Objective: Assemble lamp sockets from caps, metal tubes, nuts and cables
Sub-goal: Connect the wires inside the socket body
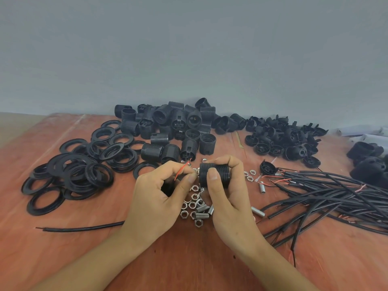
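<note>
Right hand grips a threaded socket body; left hand pinches a red wire.

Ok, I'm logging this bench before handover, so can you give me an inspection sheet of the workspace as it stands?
Surface: reddish-brown table, scuffed.
Job's things: socket bodies heaped at the back; rings piled left; caps back right; nuts and metal tubes loose under the hands.
Clutter: pale objects at the far right edge, too cut off to identify.
Hands: left hand pinches a red wire; right hand grips a ribbed socket lying sideways.
Cables: black cables bundled right, bared ends toward the middle; single cable lying front left.
Surroundings: plain grey wall behind the table.
</note>
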Motion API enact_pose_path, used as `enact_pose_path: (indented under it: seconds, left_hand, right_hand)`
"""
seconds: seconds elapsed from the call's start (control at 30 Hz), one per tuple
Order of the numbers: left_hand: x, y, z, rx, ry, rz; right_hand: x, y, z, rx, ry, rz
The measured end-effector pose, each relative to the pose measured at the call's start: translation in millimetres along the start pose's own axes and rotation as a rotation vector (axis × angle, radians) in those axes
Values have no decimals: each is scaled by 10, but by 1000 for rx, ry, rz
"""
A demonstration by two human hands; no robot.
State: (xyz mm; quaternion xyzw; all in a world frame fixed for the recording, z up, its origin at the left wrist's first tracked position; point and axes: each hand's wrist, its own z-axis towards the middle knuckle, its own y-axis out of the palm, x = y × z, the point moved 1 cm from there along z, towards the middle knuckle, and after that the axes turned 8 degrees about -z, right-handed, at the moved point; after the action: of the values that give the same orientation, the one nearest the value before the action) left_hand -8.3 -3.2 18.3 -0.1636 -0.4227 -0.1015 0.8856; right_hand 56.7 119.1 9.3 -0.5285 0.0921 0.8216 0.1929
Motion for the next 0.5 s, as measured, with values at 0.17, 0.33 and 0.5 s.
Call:
enact_pose_path:
  seconds: [0.17,0.33,0.5]
  left_hand:
    - [7,-4,31,-7,-9,-44]
    - [17,-1,17,-18,10,-47]
    - [28,11,-4,-34,16,-39]
  right_hand:
    - [-59,-2,22,36,21,111]
    - [-46,-6,21,43,0,71]
    - [-37,8,4,31,-5,60]
